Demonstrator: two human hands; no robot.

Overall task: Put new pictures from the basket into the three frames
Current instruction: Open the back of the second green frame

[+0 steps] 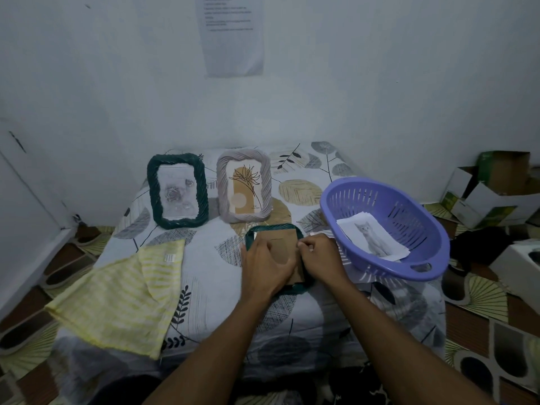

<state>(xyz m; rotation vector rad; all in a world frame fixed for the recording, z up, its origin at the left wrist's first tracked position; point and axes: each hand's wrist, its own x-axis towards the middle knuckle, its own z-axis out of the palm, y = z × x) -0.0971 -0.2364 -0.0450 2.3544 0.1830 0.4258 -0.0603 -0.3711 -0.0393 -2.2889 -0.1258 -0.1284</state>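
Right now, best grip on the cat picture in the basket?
Pinch the cat picture's near-right corner, coming down through the purple basket's open top. The sheet lies flat on a small stack; that corner overhangs towards the rim, so fingers could probably slip under it.

Dim, cool, bluish light fills the room, flat and even, with no clear source in view. Shadows are soft and weak: a faint one under the purple basket [409,229] on its near side, darker patches at the near edge of the bedcover [321,317]. No glare anywhere. Wide-angle distortion bends the floor tiles [482,331] and wall line at the left and right edges. The printed sheet [233,33] on the far wall is too soft to read, and fine detail looks smeared throughout
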